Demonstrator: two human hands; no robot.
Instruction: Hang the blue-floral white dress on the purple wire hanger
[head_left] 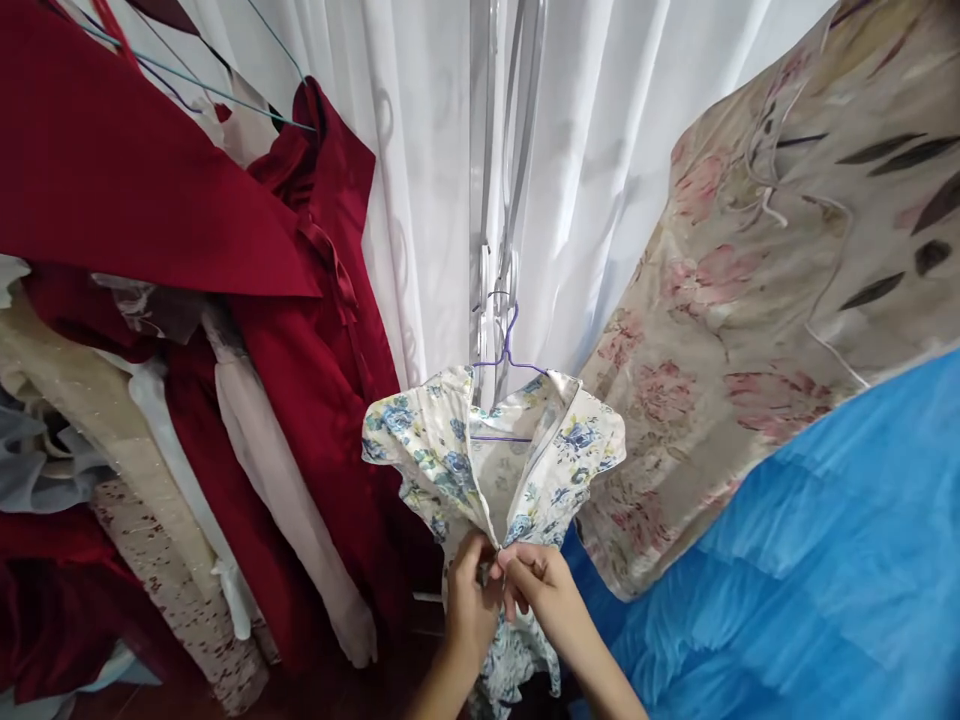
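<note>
A white dress (577, 440) with blue and yellow-green flowers hangs on a purple wire hanger (510, 345) in the middle of the head view. It has short cap sleeves, and its front lies open in a V from the neck down to my fingers. At the point of the V, my left hand (472, 590) is closed on the left edge of the opening. Beside it my right hand (538, 583) pinches the right edge, fingertips close to the left ones. Any small fastener between the fingertips is hidden. Below my wrists the dress's lower part shows partly.
Dark red satin garments (330, 330) hang at the left, with a pale pink garment (277, 480) among them. White curtains (600, 150) and grey metal poles (517, 150) stand behind. A beige floral garment (675, 400) and a blue ruffled garment (810, 560) fill the right side.
</note>
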